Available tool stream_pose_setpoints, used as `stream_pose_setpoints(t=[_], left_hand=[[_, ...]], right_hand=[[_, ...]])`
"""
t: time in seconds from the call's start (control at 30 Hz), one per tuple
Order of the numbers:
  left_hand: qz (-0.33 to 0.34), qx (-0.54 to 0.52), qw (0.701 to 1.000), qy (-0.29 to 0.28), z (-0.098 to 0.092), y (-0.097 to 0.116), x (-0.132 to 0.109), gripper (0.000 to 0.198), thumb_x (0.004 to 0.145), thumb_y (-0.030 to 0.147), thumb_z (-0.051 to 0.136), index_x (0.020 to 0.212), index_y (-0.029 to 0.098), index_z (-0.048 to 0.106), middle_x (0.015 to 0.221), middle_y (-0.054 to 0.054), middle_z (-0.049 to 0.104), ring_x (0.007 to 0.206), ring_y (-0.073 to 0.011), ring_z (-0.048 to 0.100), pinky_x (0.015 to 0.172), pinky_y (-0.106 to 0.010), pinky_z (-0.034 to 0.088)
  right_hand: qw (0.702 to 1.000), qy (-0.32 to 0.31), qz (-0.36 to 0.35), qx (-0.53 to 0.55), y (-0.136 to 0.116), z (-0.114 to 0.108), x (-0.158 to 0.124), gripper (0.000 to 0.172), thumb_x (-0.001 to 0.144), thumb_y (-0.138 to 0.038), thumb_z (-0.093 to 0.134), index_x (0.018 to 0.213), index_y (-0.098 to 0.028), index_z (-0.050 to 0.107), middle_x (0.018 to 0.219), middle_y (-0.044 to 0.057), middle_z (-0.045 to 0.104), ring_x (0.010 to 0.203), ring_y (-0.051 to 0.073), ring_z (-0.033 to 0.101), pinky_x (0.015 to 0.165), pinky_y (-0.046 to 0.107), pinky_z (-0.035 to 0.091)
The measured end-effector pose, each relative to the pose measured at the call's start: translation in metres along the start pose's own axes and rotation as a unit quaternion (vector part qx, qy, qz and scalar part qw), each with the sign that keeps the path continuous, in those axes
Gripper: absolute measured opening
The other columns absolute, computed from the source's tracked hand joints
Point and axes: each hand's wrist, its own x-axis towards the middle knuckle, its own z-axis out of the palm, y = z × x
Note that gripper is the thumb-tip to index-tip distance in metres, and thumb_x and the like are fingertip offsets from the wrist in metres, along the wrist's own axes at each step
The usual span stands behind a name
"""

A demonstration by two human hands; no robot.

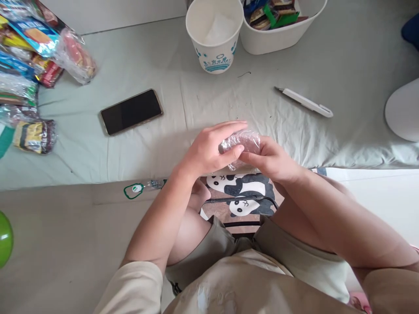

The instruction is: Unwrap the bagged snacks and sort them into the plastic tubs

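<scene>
A crumpled piece of clear plastic wrap (248, 140) is between my two hands near the front edge of the cloth-covered surface. My left hand (209, 150) curves around its left side, thumb pressed on it and fingers over the top. On the other side, my right hand (278, 161) pinches the wrap with its fingers bent around it. Whether anything lies inside the plastic I cannot tell. To the right of my hands lies a slim white tool (306, 102) with a dark tip, resembling a utility knife.
A dark-screened phone (131, 112) lies left of my hands. Behind them stands a paper cup (214, 59) with clear plastic in it, beside a white bin (278, 41) of wrapped snacks. Packaged snacks (34, 137) are heaped at left. A white rounded object (404, 111) sits far right.
</scene>
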Motion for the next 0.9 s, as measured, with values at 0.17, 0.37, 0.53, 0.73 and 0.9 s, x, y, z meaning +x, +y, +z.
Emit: stream_pose_setpoints(t=[0.17, 0.37, 0.53, 0.73, 0.9], left_hand=[[-0.091, -0.056, 0.994, -0.007, 0.000, 0.004, -0.002, 0.044, 0.088, 0.024, 0.066, 0.131, 0.024, 0.073, 0.130, -0.003, 0.078, 0.117, -0.0241, 0.073, 0.102, -0.035, 0.059], [-0.123, -0.169, 0.975, 0.077, 0.002, -0.014, 0.001, 0.036, 0.090, 0.031, 0.071, 0.126, 0.022, 0.073, 0.131, -0.005, 0.076, 0.114, -0.0224, 0.073, 0.097, -0.032, 0.059], [-0.195, -0.242, 0.948, 0.064, 0.003, -0.018, 0.000, 0.041, 0.089, 0.036, 0.076, 0.128, 0.025, 0.072, 0.128, -0.006, 0.074, 0.080, -0.0130, 0.069, 0.065, -0.023, 0.054], [-0.219, -0.336, 0.915, 0.037, 0.006, -0.006, 0.001, 0.054, 0.080, 0.033, 0.084, 0.131, 0.025, 0.067, 0.084, 0.000, 0.072, 0.065, -0.0118, 0.064, 0.060, -0.022, 0.053], [-0.236, -0.323, 0.916, 0.043, 0.009, -0.008, 0.004, 0.042, 0.079, 0.034, 0.083, 0.116, 0.019, 0.071, 0.085, -0.001, 0.074, 0.065, -0.0110, 0.064, 0.058, -0.021, 0.050]], right_hand=[[1.000, -0.007, 0.007, 0.000, 0.001, -0.001, 0.000, 0.009, 0.089, -0.030, 0.069, 0.092, -0.021, 0.069, 0.086, 0.001, 0.069, 0.081, 0.016, 0.063, 0.078, 0.031, 0.051], [0.986, 0.163, 0.022, -0.018, 0.004, -0.011, -0.001, 0.032, 0.091, -0.053, 0.070, 0.100, -0.022, 0.072, 0.097, 0.005, 0.073, 0.085, 0.017, 0.067, 0.075, 0.031, 0.056], [0.967, 0.242, -0.046, -0.061, 0.005, -0.018, -0.001, 0.052, 0.078, -0.059, 0.084, 0.113, -0.024, 0.068, 0.116, 0.008, 0.074, 0.102, 0.021, 0.070, 0.084, 0.033, 0.057], [0.972, 0.217, 0.016, -0.089, 0.001, -0.010, 0.001, 0.027, 0.086, -0.045, 0.076, 0.084, -0.019, 0.068, 0.070, 0.000, 0.065, 0.062, 0.011, 0.057, 0.057, 0.026, 0.043], [0.975, 0.217, 0.009, -0.046, 0.000, -0.009, 0.001, 0.026, 0.086, -0.043, 0.076, 0.092, -0.020, 0.067, 0.075, 0.000, 0.066, 0.068, 0.012, 0.059, 0.060, 0.026, 0.044]])
